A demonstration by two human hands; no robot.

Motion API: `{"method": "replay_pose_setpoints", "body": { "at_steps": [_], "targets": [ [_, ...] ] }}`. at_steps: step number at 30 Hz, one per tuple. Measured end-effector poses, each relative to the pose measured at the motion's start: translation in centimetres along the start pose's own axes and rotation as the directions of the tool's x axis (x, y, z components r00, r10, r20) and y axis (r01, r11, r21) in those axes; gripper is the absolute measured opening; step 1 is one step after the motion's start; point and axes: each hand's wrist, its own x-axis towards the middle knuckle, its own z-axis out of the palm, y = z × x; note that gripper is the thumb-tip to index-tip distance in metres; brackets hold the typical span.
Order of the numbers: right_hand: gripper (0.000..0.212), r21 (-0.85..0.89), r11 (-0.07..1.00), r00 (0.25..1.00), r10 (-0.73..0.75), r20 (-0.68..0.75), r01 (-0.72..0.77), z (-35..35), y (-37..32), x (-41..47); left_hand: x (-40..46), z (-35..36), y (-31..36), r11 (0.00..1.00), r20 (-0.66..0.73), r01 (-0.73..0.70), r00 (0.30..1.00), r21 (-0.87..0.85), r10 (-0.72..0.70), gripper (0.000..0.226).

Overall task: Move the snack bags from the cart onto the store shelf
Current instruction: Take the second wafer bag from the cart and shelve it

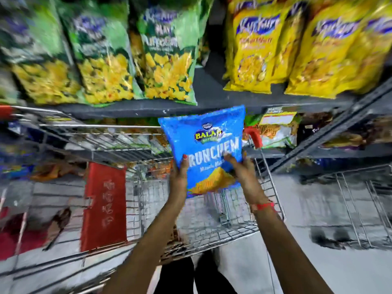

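I hold a blue snack bag (206, 143) upright above the wire cart (273, 187), just below the front edge of the dark store shelf (212, 96). My left hand (180, 175) grips the bag's lower left edge, thumb on its front. My right hand (244, 172) clasps its lower right corner, fingers spread over the front. The bag's bottom hangs over the cart's basket. The picture is blurred by motion.
Green puffcorn bags (167, 60) stand on the shelf at left, yellow bags (256, 49) at right, with a gap between them. A lower shelf (339, 149) holds more packets. A red child-seat flap (104, 206) sits in the cart. A wire basket (360, 204) stands at right.
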Motion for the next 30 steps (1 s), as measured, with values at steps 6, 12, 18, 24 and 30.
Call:
{"method": "replay_pose_setpoints", "body": {
  "at_steps": [6, 12, 18, 24, 30],
  "targets": [
    [0.014, 0.148, 0.92, 0.926, -0.374, 0.056, 0.363, 1.1, -11.8, -6.5, -4.2, 3.2, 11.9, 0.945, 0.072, -0.319, 0.943, -0.064, 0.324, 0.021],
    [0.029, 0.214, 0.765, 0.782, -0.623, 0.005, 0.608, 1.8, -23.0, -10.5, -7.8, 6.8, 23.2, 0.843, 0.205, -0.513, 0.819, -0.159, 0.537, 0.02],
    [0.025, 0.275, 0.575, 0.623, -0.771, -0.133, 0.77, 2.8, -33.1, -11.8, -9.4, 11.2, 33.9, 0.703, 0.323, -0.683, 0.631, -0.2, 0.705, 0.02],
    [0.011, 0.269, 0.466, 0.53, -0.808, -0.257, 0.843, 3.0, -42.5, -11.0, -8.4, 16.6, 42.9, 0.645, 0.392, -0.748, 0.552, -0.156, 0.736, 0.048],
    [0.037, 0.219, 0.53, 0.572, -0.779, -0.257, 0.819, 3.5, -50.9, -6.6, -5.2, 21.7, 49.3, 0.702, 0.393, -0.694, 0.608, -0.16, 0.69, 0.051]
  ]
}}
